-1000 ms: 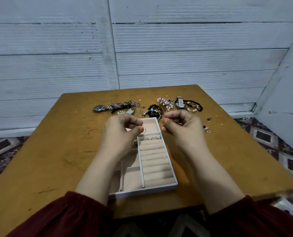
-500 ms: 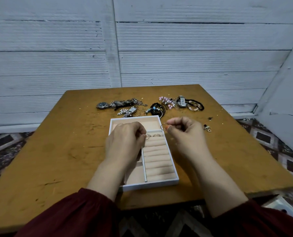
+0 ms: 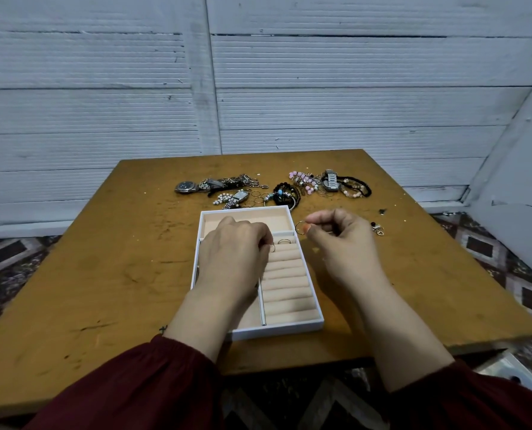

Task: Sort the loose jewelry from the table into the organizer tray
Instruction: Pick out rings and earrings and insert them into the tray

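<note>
A white organizer tray (image 3: 302, 328) with beige lining and padded ring rolls lies mid-table. My left hand (image 3: 235, 262) hovers over its left side, fingertips pinching a thin ring (image 3: 272, 247) down at the top ring roll. Another ring (image 3: 284, 241) sits in that roll. My right hand (image 3: 340, 243) is just right of the tray, pinching a thin gold ring (image 3: 300, 227) above the tray's right rim. Loose jewelry lies beyond the tray: a grey watch (image 3: 185, 186), a chain pile (image 3: 236, 183), dark bead bracelets (image 3: 284, 193), pink beads (image 3: 303, 180).
The wooden table (image 3: 103, 274) ends close in front of me and at the right. A silver watch (image 3: 330, 180) and bracelets (image 3: 356, 187) lie far right. A small charm (image 3: 378, 228) rests right of my right hand. A white plank wall stands behind.
My left hand has come down from above the tray's far end to the top ring roll with its ring. My right hand has shifted slightly right, still holding its ring.
</note>
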Action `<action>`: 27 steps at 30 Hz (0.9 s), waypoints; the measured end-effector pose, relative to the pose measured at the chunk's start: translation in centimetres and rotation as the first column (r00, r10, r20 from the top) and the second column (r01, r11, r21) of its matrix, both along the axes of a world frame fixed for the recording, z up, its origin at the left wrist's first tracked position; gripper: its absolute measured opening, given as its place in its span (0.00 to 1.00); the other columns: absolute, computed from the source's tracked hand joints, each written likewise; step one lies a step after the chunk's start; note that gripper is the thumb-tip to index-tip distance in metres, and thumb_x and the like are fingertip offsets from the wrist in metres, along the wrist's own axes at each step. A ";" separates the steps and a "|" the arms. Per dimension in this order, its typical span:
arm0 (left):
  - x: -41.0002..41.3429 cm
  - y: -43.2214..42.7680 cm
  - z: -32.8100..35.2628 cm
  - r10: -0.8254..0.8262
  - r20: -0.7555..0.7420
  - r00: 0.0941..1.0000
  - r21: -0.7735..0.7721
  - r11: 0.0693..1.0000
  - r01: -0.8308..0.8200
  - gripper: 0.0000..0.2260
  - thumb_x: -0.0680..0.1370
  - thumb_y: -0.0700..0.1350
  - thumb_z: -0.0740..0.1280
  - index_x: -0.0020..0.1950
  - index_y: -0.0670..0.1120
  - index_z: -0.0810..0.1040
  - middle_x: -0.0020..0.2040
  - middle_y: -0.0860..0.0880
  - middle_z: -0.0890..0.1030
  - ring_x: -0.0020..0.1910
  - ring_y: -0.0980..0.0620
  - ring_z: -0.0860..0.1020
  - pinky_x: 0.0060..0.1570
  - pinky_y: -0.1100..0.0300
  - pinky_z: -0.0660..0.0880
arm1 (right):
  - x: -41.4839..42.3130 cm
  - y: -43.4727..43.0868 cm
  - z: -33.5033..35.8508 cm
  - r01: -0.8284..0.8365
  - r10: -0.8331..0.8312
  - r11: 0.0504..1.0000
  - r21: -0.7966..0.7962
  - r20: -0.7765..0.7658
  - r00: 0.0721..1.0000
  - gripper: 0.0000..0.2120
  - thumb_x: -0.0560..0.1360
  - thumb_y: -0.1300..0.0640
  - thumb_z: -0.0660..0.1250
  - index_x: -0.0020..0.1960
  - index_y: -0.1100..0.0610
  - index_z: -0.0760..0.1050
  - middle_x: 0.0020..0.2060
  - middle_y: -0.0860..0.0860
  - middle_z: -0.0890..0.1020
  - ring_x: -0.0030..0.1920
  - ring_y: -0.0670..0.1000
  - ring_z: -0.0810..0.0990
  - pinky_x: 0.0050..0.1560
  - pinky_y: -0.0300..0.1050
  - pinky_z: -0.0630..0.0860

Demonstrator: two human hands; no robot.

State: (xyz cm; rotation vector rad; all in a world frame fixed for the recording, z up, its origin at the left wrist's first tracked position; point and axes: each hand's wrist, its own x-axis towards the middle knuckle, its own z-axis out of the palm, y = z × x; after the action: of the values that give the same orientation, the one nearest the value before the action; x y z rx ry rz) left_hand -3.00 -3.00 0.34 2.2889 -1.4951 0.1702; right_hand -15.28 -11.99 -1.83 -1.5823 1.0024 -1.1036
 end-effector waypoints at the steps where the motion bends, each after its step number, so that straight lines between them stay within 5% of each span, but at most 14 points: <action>1: 0.0 0.0 0.1 -0.007 0.008 1.000 0.012 1.000 0.007 0.08 0.79 0.50 0.62 0.54 0.55 0.80 0.50 0.54 0.80 0.56 0.52 0.70 0.39 0.59 0.62 | 0.0 0.0 0.0 0.003 -0.003 1.000 -0.004 -0.009 1.000 0.09 0.72 0.66 0.70 0.39 0.52 0.78 0.32 0.47 0.78 0.33 0.43 0.75 0.38 0.40 0.71; 20: 0.3 -0.4 -0.1 -0.042 0.046 0.998 0.078 0.996 0.039 0.11 0.80 0.46 0.61 0.55 0.57 0.80 0.53 0.54 0.80 0.57 0.51 0.69 0.40 0.59 0.62 | -0.4 0.2 0.1 0.017 -0.023 0.999 -0.050 -0.108 0.994 0.10 0.72 0.63 0.70 0.39 0.49 0.78 0.34 0.45 0.79 0.35 0.43 0.76 0.39 0.39 0.73; 27: 1.9 0.0 -0.1 0.010 -0.268 0.963 -0.108 0.993 -0.040 0.05 0.77 0.49 0.66 0.49 0.58 0.80 0.49 0.57 0.82 0.51 0.51 0.78 0.42 0.58 0.71 | -0.1 0.1 -0.1 0.030 -0.038 0.998 -0.063 -0.124 0.992 0.10 0.72 0.63 0.70 0.37 0.49 0.77 0.33 0.45 0.79 0.34 0.43 0.76 0.40 0.42 0.74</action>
State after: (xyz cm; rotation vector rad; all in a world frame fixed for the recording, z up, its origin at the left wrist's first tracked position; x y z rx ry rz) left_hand -1.14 -3.05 0.27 2.1432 -1.2866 -0.0458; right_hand -15.35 -11.94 -1.96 -1.7066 1.0910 -1.0782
